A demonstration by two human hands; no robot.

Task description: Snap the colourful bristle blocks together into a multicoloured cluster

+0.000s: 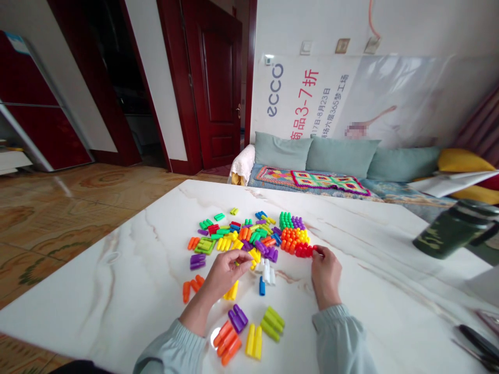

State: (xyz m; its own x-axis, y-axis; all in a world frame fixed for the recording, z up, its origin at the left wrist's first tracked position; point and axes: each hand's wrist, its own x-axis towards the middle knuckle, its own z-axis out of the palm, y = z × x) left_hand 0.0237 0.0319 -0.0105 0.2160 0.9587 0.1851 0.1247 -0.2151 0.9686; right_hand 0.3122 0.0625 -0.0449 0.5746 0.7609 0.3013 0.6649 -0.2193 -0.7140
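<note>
A heap of small coloured plastic peg blocks (241,236) lies on a white marble table (136,275). At its right edge sits a joined cluster of green, purple, orange and red blocks (293,235). My right hand (325,274) is closed, its fingertips pinching the red block (304,251) at the cluster's near edge. My left hand (226,272) is curled, fingertips pinched at a small yellow piece (254,255) in the heap. White and blue blocks (266,274) lie between my hands.
Near me lie orange (227,342), purple (237,318), yellow (254,341) and green (273,323) blocks. A dark green mug (452,235) lies tipped at the table's right. A sofa (335,161) stands beyond the table; dark objects (477,340) rest at the right edge.
</note>
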